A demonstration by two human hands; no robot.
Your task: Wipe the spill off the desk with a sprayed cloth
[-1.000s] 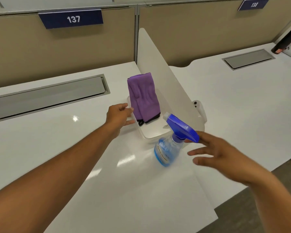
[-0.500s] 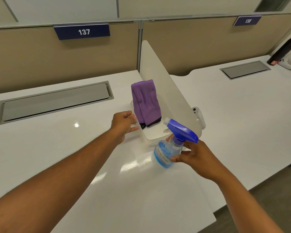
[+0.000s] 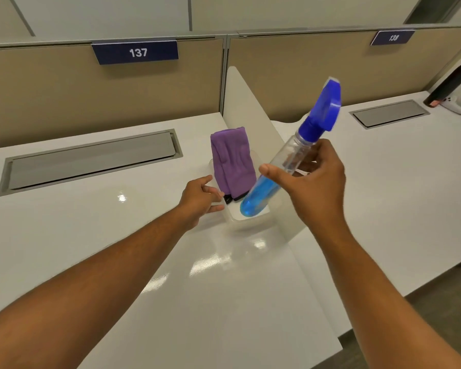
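The purple cloth (image 3: 233,161) stands folded in a white tray (image 3: 246,221) on the surface (image 3: 91,235), just at 1 o'clock from the left hand (image 3: 200,199), whose loose, half-curled fingers touch the tray's edge. The right hand (image 3: 316,182) is wrapped around the tilted spray bottle (image 3: 285,166), which hides part of the tray.

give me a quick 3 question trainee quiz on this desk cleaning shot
1. True or false: the spray bottle stands upright on the desk.
2. Which hand holds the bottle: A) left hand B) right hand?
3. What colour is the cloth in the white tray?

Key:
1. False, it is lifted and tilted.
2. B
3. Purple
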